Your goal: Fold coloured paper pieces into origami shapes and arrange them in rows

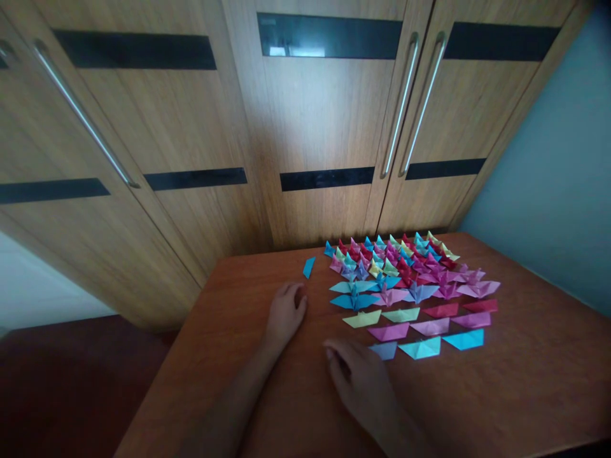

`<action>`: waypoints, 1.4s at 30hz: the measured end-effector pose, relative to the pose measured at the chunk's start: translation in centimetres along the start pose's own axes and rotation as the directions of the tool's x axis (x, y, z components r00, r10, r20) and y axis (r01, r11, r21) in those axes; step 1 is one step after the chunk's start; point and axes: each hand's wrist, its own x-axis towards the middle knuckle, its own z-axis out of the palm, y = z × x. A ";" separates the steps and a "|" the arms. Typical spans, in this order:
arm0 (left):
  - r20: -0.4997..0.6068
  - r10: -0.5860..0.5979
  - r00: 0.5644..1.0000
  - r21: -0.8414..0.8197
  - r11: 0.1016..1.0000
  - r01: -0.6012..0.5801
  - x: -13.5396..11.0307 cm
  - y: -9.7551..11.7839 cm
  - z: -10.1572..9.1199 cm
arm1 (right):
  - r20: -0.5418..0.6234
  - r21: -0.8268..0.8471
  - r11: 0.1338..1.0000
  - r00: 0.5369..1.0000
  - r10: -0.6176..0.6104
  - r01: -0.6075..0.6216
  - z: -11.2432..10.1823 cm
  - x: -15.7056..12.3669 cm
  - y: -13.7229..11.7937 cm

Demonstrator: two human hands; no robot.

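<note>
My left hand [286, 313] rests on the table, its fingers loosely curved and the thumb apart, with nothing visible in it. Just beyond it lies a small folded blue paper piece [309, 267], not touched. Nearer to me, my right hand [360, 378] also rests on the wood with loosely bent fingers, a gap between thumb and forefinger, and no object visible in it. Beside its knuckles is a purple paper boat [386, 350], partly hidden by the hand. Further right in that row sit a pale turquoise paper boat [421, 348] and a blue paper boat [464, 340].
Behind these boats stand more paper boats, such as a magenta one [389, 332] and a yellow one [363, 319]. Several rows of colourful paper cranes [420, 292] fill the table's [229, 318] back right. A wooden wardrobe [324, 114] and a blue-grey wall [548, 178] border it.
</note>
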 end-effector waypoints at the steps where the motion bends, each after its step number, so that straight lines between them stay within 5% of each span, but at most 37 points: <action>1: -0.001 0.012 1.000 0.023 1.000 -0.012 0.6 0.0 0.2 | 0.032 0.017 1.000 0.999 -0.023 0.022 0.9 0.1 -1.1; 6: 0.035 0.068 0.997 0.106 0.992 -0.071 3.4 0.3 1.2 | 0.141 0.030 0.997 0.987 -0.079 0.075 3.6 -0.5 -3.2; 13: 0.081 0.078 0.994 0.179 0.980 -0.091 6.0 0.1 1.8 | 0.154 0.078 0.997 0.988 -0.021 0.009 3.8 -1.1 -2.4; 26: 0.157 0.130 0.979 0.170 0.973 -0.156 0.1 -0.4 -1.2 | 0.116 0.171 0.985 0.993 -0.009 -0.011 3.6 -1.2 -2.4; 33: 0.081 0.037 0.996 0.099 0.994 -0.045 -0.4 -1.3 -2.2 | 0.093 0.204 0.979 0.996 0.005 -0.024 3.2 -0.9 -2.5; 37: 0.095 -0.045 0.994 -0.163 0.985 0.060 -1.2 -1.1 -2.5 | 0.030 0.267 0.963 0.999 0.036 -0.043 2.9 -0.7 -2.2; 42: 0.292 -0.131 0.947 -0.660 0.689 0.299 -3.1 1.0 -3.3 | -0.050 0.410 0.887 0.966 0.254 -0.212 2.7 -0.4 -1.3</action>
